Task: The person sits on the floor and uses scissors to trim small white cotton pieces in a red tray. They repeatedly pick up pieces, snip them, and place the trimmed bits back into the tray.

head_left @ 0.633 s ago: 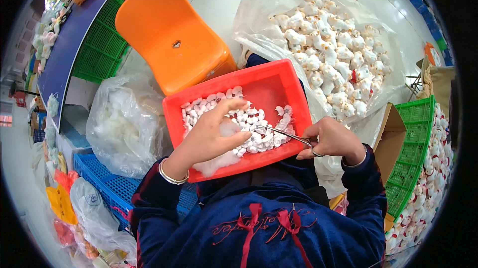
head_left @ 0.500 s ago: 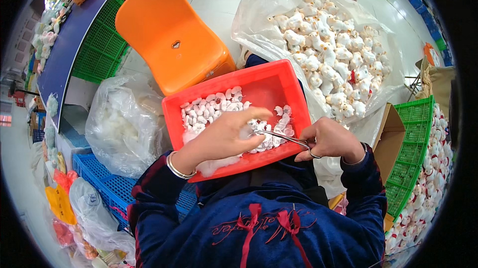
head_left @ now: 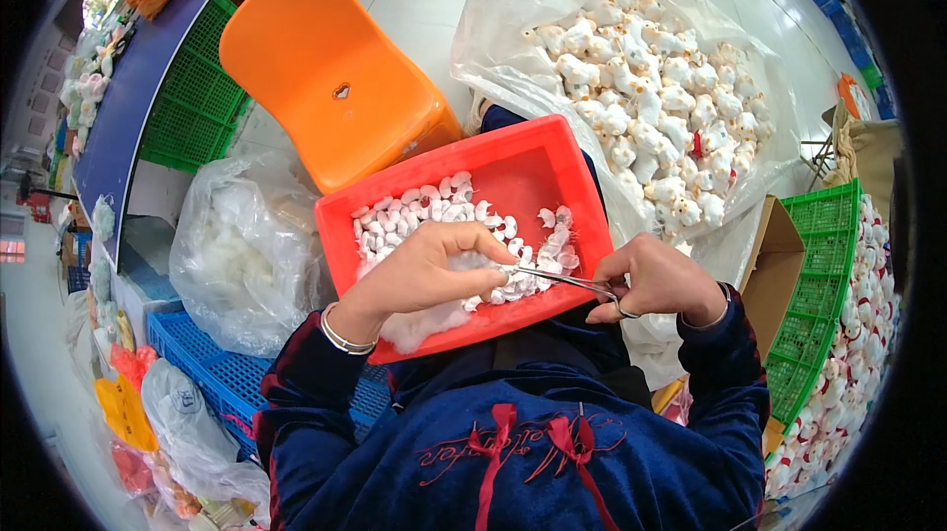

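My right hand (head_left: 653,280) grips silver forceps (head_left: 562,279) by the ring handles, over the right side of a red plastic tub (head_left: 528,158). The tips point left, to a small white piece (head_left: 508,273) that the thumb and fingers of my left hand (head_left: 429,265) pinch. Its exact shape is mostly covered by the fingers. Small white curved fabric pieces (head_left: 400,218) lie heaped in the tub, with another cluster (head_left: 560,235) along its right side. White stuffing fluff (head_left: 424,328) rests at the tub's near left edge, below my left hand.
Beyond the tub stands an orange chair (head_left: 326,68). A clear bag of white stuffed toys (head_left: 651,117) spreads at the far right. To the left are a bag of stuffing (head_left: 242,245) and a blue crate (head_left: 212,358). A green crate (head_left: 814,284) and cardboard box (head_left: 774,275) stand right.
My left thumb and fingers have closed from a spread pose into a pinch at the forceps' tips. The right hand stays nearly in place, still holding the forceps.
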